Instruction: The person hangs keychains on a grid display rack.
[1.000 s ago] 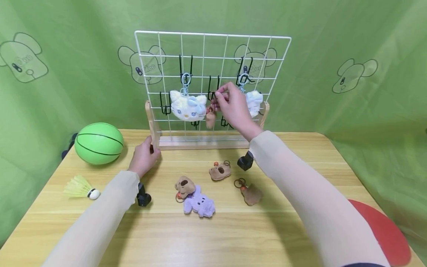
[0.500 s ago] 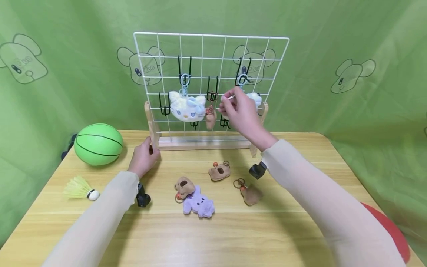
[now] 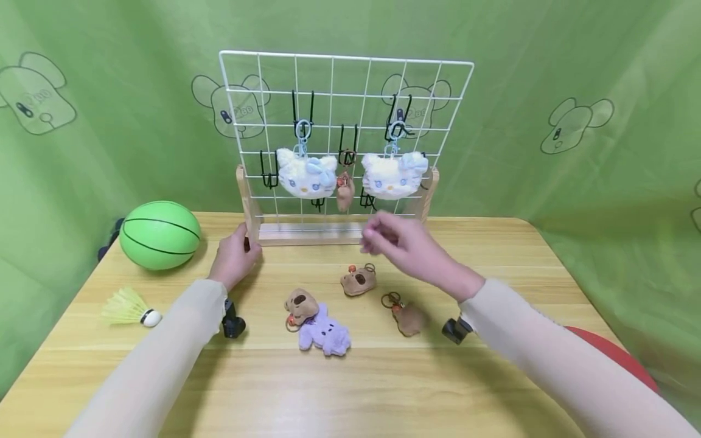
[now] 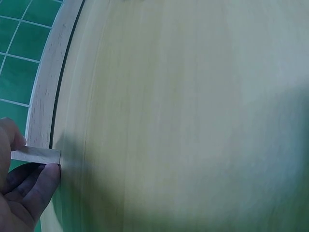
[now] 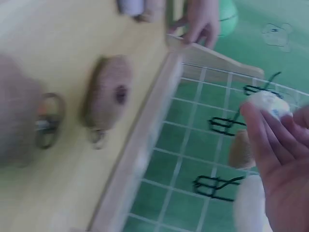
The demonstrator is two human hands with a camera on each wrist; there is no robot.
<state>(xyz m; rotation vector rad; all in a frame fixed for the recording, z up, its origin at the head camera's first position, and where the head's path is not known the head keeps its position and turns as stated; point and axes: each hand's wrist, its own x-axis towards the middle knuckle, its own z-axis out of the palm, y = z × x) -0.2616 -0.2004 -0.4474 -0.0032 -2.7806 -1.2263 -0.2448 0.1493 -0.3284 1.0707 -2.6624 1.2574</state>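
My left hand (image 3: 234, 258) pinches the wooden foot (image 4: 36, 154) at the left end of a white wire grid rack (image 3: 312, 233). In front of the rack's right half, my right hand (image 3: 402, 243) is in the air, fingers loosely bent and holding nothing. A small brown plush keychain (image 3: 345, 196) hangs on a middle black hook. White cat-face plush keychains hang on both sides of it, one left (image 3: 298, 182) and one right (image 3: 390, 182). Below the right hand lie a brown plush keychain (image 3: 358, 283) and another one (image 3: 408, 319), face hidden.
A third brown plush keychain (image 3: 300, 304) lies against a purple plush (image 3: 332, 339) on the table. A green ball (image 3: 160, 236) and a yellow shuttlecock (image 3: 126, 307) are at the left. A red flat object (image 3: 613, 353) is partly behind the right sleeve. Other black hooks (image 3: 269, 178) hold nothing.
My right hand has let go of the small brown keychain at the middle hook and come down toward the table. The right cat plush is uncovered. The left hand stays in place.
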